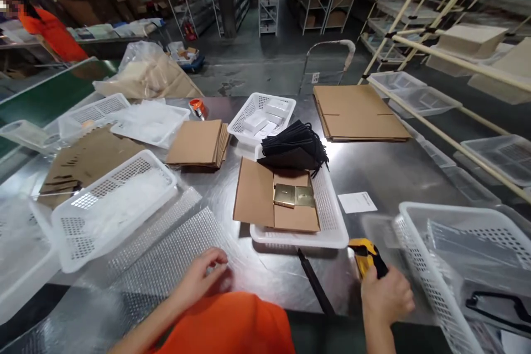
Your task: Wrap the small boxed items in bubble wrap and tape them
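Observation:
My right hand (385,293) is closed around a yellow-and-black handheld tool (365,254), blurred, so its exact kind is unclear. It is just past the near right corner of a white perforated basket (329,215). My left hand (207,274) hovers at or rests on the steel table by bubble wrap (178,249). Its fingers curl loosely with the thumb apart, and nothing shows in them. Between the hands lies a long black pen-like tool (315,282). In the basket, an open cardboard box (255,193) contains two gold-coloured flat cases (285,195).
Black drawstring pouches (292,146) lie behind the box. Flat cardboard stacks (360,110) sit at back right and left. White baskets (435,276) flank both sides. A white card (357,202) and an orange can (198,108) are on the table. A person in orange (52,33) stands far left.

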The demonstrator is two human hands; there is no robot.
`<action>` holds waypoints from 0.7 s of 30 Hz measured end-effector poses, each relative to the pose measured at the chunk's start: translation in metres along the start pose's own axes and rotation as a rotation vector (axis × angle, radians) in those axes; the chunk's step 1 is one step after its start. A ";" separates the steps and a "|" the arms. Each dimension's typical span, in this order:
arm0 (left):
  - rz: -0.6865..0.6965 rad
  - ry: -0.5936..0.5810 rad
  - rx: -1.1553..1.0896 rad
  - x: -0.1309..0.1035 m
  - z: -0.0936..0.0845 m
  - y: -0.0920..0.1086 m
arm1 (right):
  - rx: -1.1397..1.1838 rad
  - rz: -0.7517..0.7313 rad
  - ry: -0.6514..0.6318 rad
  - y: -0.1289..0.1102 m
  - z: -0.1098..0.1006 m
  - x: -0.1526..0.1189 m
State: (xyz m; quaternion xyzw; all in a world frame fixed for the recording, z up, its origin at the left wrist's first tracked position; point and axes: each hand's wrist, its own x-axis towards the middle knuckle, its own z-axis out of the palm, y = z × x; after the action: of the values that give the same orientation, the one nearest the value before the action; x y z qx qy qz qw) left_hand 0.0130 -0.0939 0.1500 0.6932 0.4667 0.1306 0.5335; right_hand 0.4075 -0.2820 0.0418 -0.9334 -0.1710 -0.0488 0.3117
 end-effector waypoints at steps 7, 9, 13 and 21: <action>0.086 -0.002 0.085 0.015 0.004 0.004 | 0.139 -0.442 -0.385 -0.145 0.086 0.023; 0.101 0.019 0.103 0.015 0.000 0.000 | 0.026 -0.407 -0.421 -0.155 0.105 0.029; 0.019 0.081 0.098 0.007 -0.008 -0.015 | -0.052 -0.391 -0.419 -0.149 0.117 0.039; -0.110 0.116 0.040 -0.001 -0.008 -0.024 | -0.432 -0.505 -0.473 -0.156 0.110 0.025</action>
State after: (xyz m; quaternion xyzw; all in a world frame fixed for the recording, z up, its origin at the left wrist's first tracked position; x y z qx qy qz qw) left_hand -0.0054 -0.0895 0.1328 0.6685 0.5366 0.1315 0.4979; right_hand 0.3749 -0.0926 0.0467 -0.8915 -0.4476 0.0576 0.0388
